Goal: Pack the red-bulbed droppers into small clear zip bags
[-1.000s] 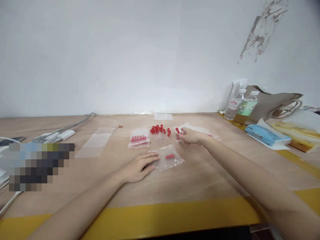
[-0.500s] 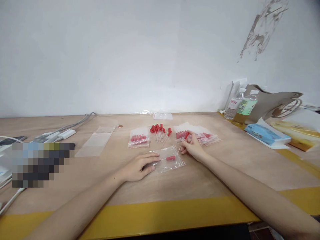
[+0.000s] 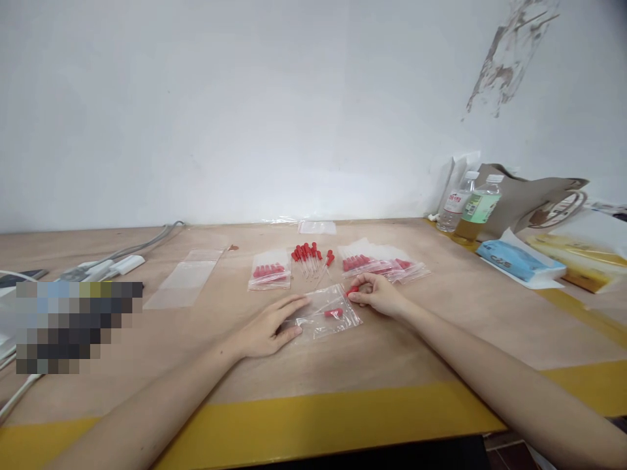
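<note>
A clear zip bag (image 3: 321, 329) lies flat on the table with one red-bulbed dropper (image 3: 334, 313) inside. My left hand (image 3: 269, 326) rests on the bag's left end, fingers stretched out. Between the thumb and fingers of my right hand (image 3: 375, 294) is the red bulb of a second dropper (image 3: 352, 291). Its thin clear tube points left into the bag's right, open end. Behind the bag is a loose pile of red-bulbed droppers (image 3: 306, 251), with filled bags (image 3: 268, 269) to the left and more filled bags (image 3: 385, 262) to the right.
Flat empty bags (image 3: 186, 277) lie at the left, and another small bag (image 3: 317, 227) lies near the wall. Cables and a power strip (image 3: 115, 264) are far left. Two bottles (image 3: 477, 209), a blue tissue pack (image 3: 519, 258) and a grey bag (image 3: 524, 199) stand at the right.
My right hand has turned and lowered the dropper, bringing its tube from upright beside the bag to lying into the bag. My left hand has stayed on the bag.
</note>
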A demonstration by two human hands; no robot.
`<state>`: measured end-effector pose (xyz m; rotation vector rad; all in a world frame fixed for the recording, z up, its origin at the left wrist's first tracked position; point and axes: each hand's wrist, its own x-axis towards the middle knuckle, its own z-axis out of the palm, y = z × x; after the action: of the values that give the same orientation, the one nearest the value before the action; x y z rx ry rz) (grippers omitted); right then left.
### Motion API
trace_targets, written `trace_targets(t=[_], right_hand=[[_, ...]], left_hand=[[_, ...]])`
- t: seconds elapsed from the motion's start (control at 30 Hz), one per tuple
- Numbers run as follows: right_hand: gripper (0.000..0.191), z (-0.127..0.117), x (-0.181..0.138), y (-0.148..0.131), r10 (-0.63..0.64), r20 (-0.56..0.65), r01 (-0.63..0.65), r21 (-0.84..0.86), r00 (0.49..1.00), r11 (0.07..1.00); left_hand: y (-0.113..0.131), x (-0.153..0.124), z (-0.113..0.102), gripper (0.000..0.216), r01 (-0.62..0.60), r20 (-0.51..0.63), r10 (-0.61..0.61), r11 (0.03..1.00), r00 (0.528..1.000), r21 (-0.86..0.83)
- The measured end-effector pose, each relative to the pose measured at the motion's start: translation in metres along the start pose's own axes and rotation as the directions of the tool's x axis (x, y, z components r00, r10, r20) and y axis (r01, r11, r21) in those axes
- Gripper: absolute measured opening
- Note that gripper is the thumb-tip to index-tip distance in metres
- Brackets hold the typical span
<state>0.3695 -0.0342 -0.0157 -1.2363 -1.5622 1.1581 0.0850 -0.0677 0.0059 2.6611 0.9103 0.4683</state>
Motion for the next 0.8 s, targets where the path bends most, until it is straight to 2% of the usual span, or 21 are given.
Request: trace_targets(t=[0.1, 0.27, 0.37, 0.5, 0.57, 0.63, 0.73, 0.8], right_hand=[[0.031, -0.004, 0.002, 0.002, -0.071, 0.063, 0.079, -0.137, 0.995, 0.987], [0.022, 0.014, -0.001, -0.006, -0.191, 0.096, 0.204, -0.167, 0.977, 0.965], [0.023, 0.020, -0.006, -0.014, -0.150, 0.182, 0.170, -0.101, 0.972, 0.980], [0.031, 0.008, -0.006, -0.019, -0.011, 0.288, 0.029, -0.058, 0.957, 0.998], [0.031, -0.001, 0.001, -0.020, -0.001, 0.241, 0.023, -0.090, 0.970, 0.996], [0.026, -0.008, 0.013, -0.020, -0.070, 0.117, 0.089, -0.168, 0.991, 0.982], [0.016, -0.009, 0.039, -0.023, -0.181, -0.023, 0.160, -0.364, 0.983, 0.917], [0.015, -0.003, 0.057, -0.027, -0.175, -0.067, 0.116, -0.515, 0.982, 0.849]], left_hand=[[0.000, 0.001, 0.000, 0.050, -0.001, -0.004, 0.001, 1.000, 1.000, 0.000], [-0.002, 0.000, 0.002, 0.050, -0.018, -0.023, 0.018, 1.000, 1.000, -0.012], [-0.002, 0.000, 0.002, 0.051, -0.016, -0.021, 0.015, 1.000, 1.000, -0.020], [-0.001, 0.001, 0.001, 0.050, -0.028, -0.023, 0.027, 0.999, 0.999, -0.032], [0.000, 0.001, 0.000, 0.042, -0.024, -0.028, 0.022, 0.999, 0.999, -0.047], [0.001, 0.001, -0.001, 0.029, -0.011, -0.034, 0.008, 0.997, 0.999, -0.080], [0.003, 0.002, -0.002, 0.016, 0.006, -0.043, -0.012, 0.992, 0.999, -0.129], [0.005, 0.002, -0.003, 0.013, 0.009, -0.042, -0.015, 0.990, 0.999, -0.140]])
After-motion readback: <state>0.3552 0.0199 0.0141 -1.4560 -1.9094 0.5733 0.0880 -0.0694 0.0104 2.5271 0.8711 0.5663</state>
